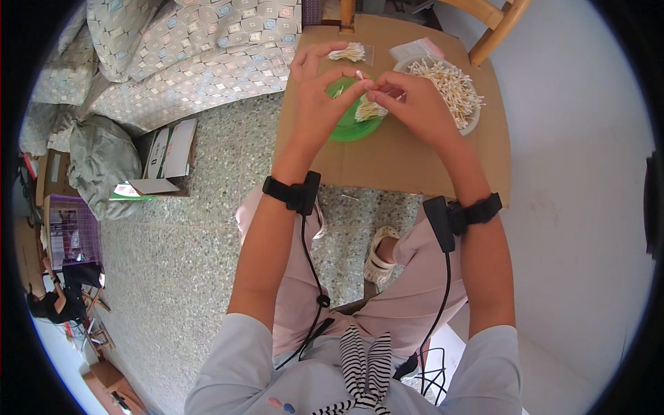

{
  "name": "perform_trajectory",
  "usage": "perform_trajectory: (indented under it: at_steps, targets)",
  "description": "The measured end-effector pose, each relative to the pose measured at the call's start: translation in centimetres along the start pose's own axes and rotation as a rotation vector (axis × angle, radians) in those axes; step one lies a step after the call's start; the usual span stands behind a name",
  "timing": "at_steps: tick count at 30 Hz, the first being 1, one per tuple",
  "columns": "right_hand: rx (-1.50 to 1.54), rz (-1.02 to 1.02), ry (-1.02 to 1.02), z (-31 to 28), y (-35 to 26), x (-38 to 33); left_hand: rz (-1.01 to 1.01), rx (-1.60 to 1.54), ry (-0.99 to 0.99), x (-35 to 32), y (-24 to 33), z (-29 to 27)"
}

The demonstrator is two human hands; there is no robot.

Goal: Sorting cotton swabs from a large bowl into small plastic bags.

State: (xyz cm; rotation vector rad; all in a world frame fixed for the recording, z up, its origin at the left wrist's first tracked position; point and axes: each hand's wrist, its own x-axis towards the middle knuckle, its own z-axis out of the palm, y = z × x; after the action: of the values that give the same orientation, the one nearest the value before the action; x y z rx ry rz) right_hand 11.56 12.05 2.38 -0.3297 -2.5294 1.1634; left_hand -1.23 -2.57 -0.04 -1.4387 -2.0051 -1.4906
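Over a green bowl (356,133), my two hands meet at the fingertips. A cotton swab's white tip (359,74) shows at my left hand (322,93), whose thumb and index finger pinch it while the other fingers stay raised. My right hand (413,102) is closed beside it, its fingertips pinched at the swab's lower end, mostly hidden. Inside the green bowl lies a bunch of cotton swabs (369,109), partly covered by my hands. A white bowl (473,126) heaped with loose cotton swabs (449,88) stands just right of my right hand.
Brown cardboard (408,162) covers the table. A clear bag of swabs (351,52) and a pale packet (417,50) lie at its far side. Wooden chair parts (498,31) stand behind; a white wall (560,152) borders the right. An open carton (169,155) sits on the floor.
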Motion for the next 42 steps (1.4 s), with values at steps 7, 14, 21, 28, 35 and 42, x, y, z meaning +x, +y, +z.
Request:
perform_trajectory:
  at_steps: [7, 14, 21, 28, 35, 42]
  targets:
    - [0.053, -0.017, -0.038, 0.8, -0.7, 0.0, -0.051, -0.066, -0.051, 0.1, 1.0, 0.0]
    - [0.065, -0.025, 0.084, -0.4, -1.5, 0.2, -0.088, -0.016, 0.046, 0.6, 1.0, -1.3]
    - [0.425, -0.049, 0.150, 0.1, -3.6, 0.5, -0.051, -0.012, 0.032, 0.2, 0.7, -2.9]
    - [0.345, -0.048, 0.160, 0.8, -5.1, 0.2, -0.055, 0.032, 0.152, 0.3, 0.4, -3.9]
    - [0.375, -0.060, 0.236, 0.3, -4.2, 0.4, -0.020, 0.093, 0.136, 0.4, 1.2, -3.8]
    - [0.170, -0.088, 0.250, -0.8, -4.7, -0.2, -0.028, 0.026, 0.022, 0.0, 0.6, -3.4]
